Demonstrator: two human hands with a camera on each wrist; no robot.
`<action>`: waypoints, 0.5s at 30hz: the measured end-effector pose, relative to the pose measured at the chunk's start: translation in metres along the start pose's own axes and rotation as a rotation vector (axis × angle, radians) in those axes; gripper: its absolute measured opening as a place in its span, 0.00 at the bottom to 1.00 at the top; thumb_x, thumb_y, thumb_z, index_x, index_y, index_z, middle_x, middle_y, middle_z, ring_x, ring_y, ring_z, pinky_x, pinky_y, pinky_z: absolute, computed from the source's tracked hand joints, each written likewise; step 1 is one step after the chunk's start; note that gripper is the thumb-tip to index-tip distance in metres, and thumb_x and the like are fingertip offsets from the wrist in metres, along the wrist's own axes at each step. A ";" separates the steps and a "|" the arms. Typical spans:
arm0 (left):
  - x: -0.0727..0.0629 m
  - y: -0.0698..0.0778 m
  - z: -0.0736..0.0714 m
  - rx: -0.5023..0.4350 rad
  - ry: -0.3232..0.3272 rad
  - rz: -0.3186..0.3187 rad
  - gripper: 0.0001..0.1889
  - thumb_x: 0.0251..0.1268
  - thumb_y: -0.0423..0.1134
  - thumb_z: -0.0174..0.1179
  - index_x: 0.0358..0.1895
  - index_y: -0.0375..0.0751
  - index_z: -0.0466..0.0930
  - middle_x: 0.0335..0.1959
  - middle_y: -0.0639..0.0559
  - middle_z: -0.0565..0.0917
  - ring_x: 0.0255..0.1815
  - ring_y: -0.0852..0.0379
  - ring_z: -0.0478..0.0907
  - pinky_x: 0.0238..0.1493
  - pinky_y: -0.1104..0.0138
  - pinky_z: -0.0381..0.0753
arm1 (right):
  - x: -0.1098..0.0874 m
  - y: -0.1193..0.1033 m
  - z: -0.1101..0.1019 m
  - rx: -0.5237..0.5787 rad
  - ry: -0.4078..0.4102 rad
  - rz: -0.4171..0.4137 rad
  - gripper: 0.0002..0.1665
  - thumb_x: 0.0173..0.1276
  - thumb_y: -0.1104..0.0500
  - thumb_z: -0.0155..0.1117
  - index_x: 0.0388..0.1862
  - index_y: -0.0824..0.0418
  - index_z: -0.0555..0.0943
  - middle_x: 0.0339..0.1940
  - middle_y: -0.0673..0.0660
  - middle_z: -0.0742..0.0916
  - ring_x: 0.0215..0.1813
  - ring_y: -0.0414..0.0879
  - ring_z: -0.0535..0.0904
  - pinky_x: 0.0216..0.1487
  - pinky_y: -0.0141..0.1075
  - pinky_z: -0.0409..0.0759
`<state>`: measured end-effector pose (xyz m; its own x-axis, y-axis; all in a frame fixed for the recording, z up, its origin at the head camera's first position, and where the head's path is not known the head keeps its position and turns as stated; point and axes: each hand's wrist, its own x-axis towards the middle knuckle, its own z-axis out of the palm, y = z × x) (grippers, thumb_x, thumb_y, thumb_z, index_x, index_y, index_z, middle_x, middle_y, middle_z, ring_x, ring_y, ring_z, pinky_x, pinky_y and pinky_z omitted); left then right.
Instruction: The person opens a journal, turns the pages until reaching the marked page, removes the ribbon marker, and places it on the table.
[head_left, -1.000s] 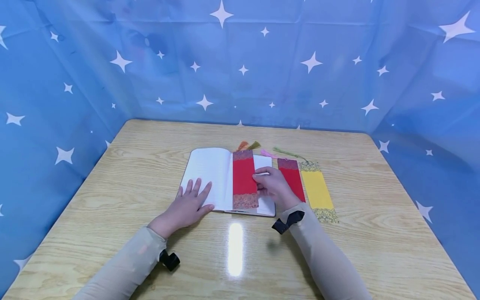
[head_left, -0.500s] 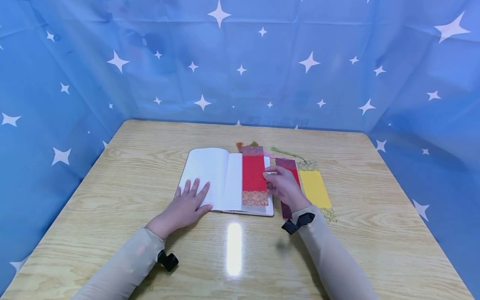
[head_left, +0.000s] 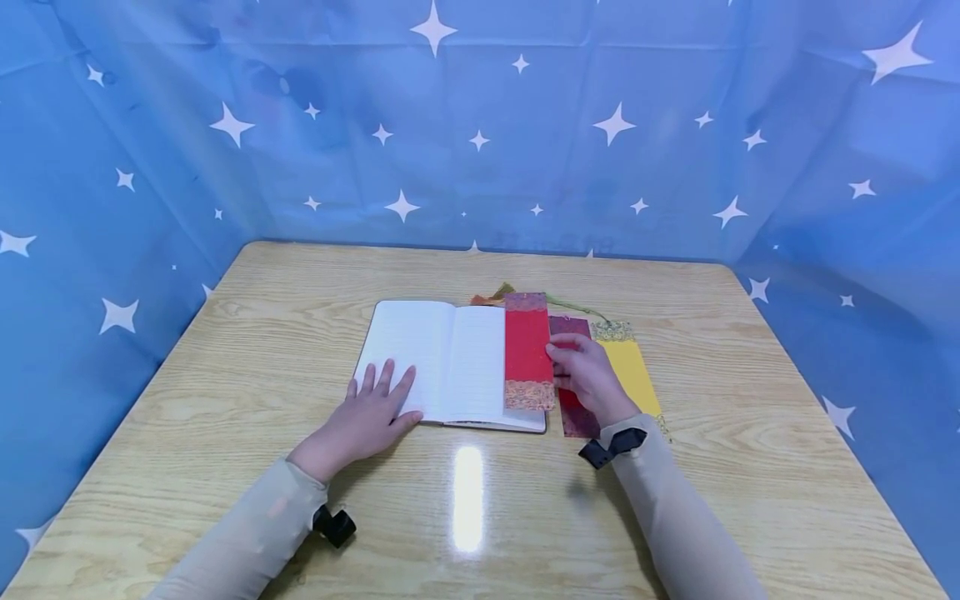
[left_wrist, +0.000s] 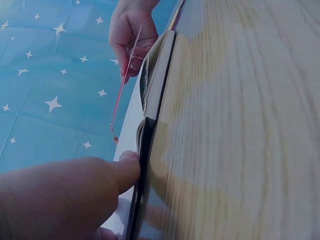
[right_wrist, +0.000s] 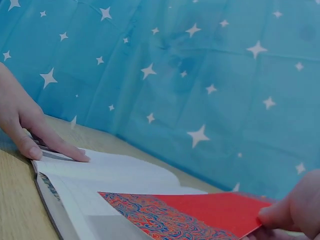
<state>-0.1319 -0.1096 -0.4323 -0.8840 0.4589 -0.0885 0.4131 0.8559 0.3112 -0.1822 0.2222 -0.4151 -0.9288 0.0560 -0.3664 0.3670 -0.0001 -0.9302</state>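
1. Here, at a wood-grain table [head_left: 225,400], a person in pale sleeves [head_left: 675,508] has both hands at a notebook [head_left: 474,367] lying spread on its back, faintly lined white pages facing up.

2. The left hand [head_left: 367,421] rests on the lower part of the left page, fingers straight and fanned, its grip slack with nothing in it; the thumb sits at the near edge.

3. The right hand [head_left: 588,379] pinches the right edge of a red bookmark [head_left: 527,346] between thumb and fingers, a narrow grip closed on the card.

4. That bookmark is above the outer part of the right page, its ends patterned; the left wrist view catches it nearly edge-on, raised off the paper, with an orange tassel [left_wrist: 115,140] at its far end.

5. A second red bookmark [head_left: 577,421], dark at both ends, lies on the table just beside the notebook, partly hidden by the right hand.

6. Farther right, a yellow bookmark [head_left: 630,367] with lace-like ends lies aslant, its lower part partly covered by the right wrist, a green tassel [head_left: 581,307] trailing from its top.

7. An olive tassel [head_left: 504,291] shows past the far edge of the notebook; which card it belongs to cannot be told.

8. Behind the table hangs a blue backdrop [head_left: 442,92] scattered with white stars.
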 end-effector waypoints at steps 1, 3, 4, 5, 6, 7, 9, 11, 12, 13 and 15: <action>0.000 0.000 0.000 0.002 -0.001 0.000 0.36 0.70 0.58 0.42 0.74 0.42 0.48 0.71 0.30 0.46 0.69 0.27 0.40 0.62 0.36 0.44 | 0.001 0.000 -0.002 0.002 0.002 -0.004 0.20 0.69 0.59 0.57 0.57 0.62 0.69 0.34 0.54 0.79 0.28 0.44 0.77 0.32 0.36 0.78; 0.000 0.000 0.001 0.006 0.000 -0.002 0.36 0.70 0.59 0.41 0.74 0.42 0.48 0.71 0.30 0.46 0.69 0.28 0.40 0.62 0.36 0.44 | 0.002 -0.001 -0.005 0.001 0.010 -0.011 0.20 0.69 0.58 0.57 0.58 0.62 0.68 0.33 0.54 0.80 0.28 0.44 0.78 0.32 0.36 0.78; 0.000 0.000 0.002 0.010 -0.001 -0.005 0.36 0.70 0.59 0.41 0.74 0.42 0.48 0.71 0.30 0.46 0.69 0.28 0.40 0.62 0.36 0.44 | 0.002 -0.001 -0.007 -0.002 0.021 -0.013 0.20 0.69 0.58 0.57 0.58 0.62 0.69 0.33 0.54 0.80 0.28 0.44 0.78 0.32 0.36 0.78; 0.000 -0.001 0.002 0.013 0.001 -0.005 0.36 0.70 0.59 0.41 0.74 0.42 0.48 0.71 0.30 0.46 0.69 0.28 0.40 0.62 0.36 0.44 | 0.003 -0.002 -0.009 -0.004 0.027 -0.019 0.21 0.69 0.58 0.57 0.58 0.62 0.68 0.33 0.54 0.80 0.28 0.44 0.78 0.33 0.35 0.79; 0.000 -0.001 0.003 0.016 0.001 -0.006 0.36 0.70 0.59 0.40 0.74 0.42 0.48 0.71 0.30 0.46 0.69 0.28 0.40 0.62 0.36 0.44 | 0.003 -0.002 -0.011 -0.008 0.036 -0.026 0.21 0.69 0.58 0.57 0.59 0.62 0.68 0.33 0.53 0.81 0.28 0.44 0.78 0.33 0.35 0.79; 0.001 -0.001 0.004 0.017 0.000 -0.007 0.36 0.70 0.59 0.40 0.74 0.42 0.48 0.71 0.30 0.46 0.69 0.28 0.40 0.62 0.36 0.44 | 0.003 -0.002 -0.013 -0.014 0.047 -0.035 0.21 0.69 0.58 0.57 0.59 0.62 0.69 0.33 0.53 0.81 0.28 0.44 0.78 0.33 0.35 0.79; 0.001 -0.001 0.005 0.024 -0.004 -0.010 0.36 0.70 0.59 0.40 0.74 0.43 0.47 0.71 0.30 0.46 0.69 0.28 0.39 0.62 0.36 0.43 | 0.003 -0.002 -0.018 -0.024 0.072 -0.043 0.22 0.69 0.57 0.58 0.59 0.62 0.69 0.32 0.52 0.81 0.27 0.43 0.78 0.33 0.35 0.79; 0.001 0.000 0.004 0.025 -0.011 -0.013 0.36 0.70 0.60 0.39 0.74 0.43 0.47 0.71 0.31 0.45 0.69 0.28 0.39 0.63 0.36 0.43 | 0.002 -0.001 -0.023 -0.032 0.093 -0.049 0.21 0.69 0.57 0.58 0.58 0.62 0.70 0.31 0.52 0.81 0.27 0.42 0.78 0.32 0.34 0.79; 0.001 0.000 0.004 0.025 -0.012 -0.013 0.36 0.71 0.59 0.40 0.74 0.43 0.47 0.71 0.30 0.45 0.69 0.28 0.38 0.63 0.36 0.42 | 0.002 -0.001 -0.025 -0.032 0.100 -0.052 0.20 0.69 0.57 0.58 0.57 0.62 0.70 0.30 0.51 0.81 0.27 0.42 0.78 0.32 0.34 0.79; 0.001 0.000 0.004 0.027 -0.013 -0.013 0.36 0.71 0.59 0.40 0.74 0.42 0.47 0.71 0.30 0.45 0.69 0.28 0.38 0.62 0.36 0.42 | 0.002 -0.001 -0.028 -0.026 0.104 -0.053 0.20 0.69 0.58 0.58 0.57 0.62 0.70 0.29 0.51 0.81 0.27 0.41 0.78 0.32 0.34 0.79; 0.001 0.000 0.004 0.033 -0.014 -0.016 0.36 0.70 0.59 0.40 0.74 0.42 0.47 0.71 0.30 0.45 0.69 0.28 0.38 0.62 0.36 0.42 | 0.001 -0.001 -0.033 -0.011 0.108 -0.054 0.19 0.69 0.58 0.57 0.56 0.61 0.71 0.28 0.50 0.81 0.27 0.40 0.77 0.31 0.33 0.78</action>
<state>-0.1321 -0.1081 -0.4360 -0.8876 0.4482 -0.1065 0.4062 0.8705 0.2780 -0.1817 0.2552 -0.4139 -0.9363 0.1627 -0.3113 0.3181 0.0171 -0.9479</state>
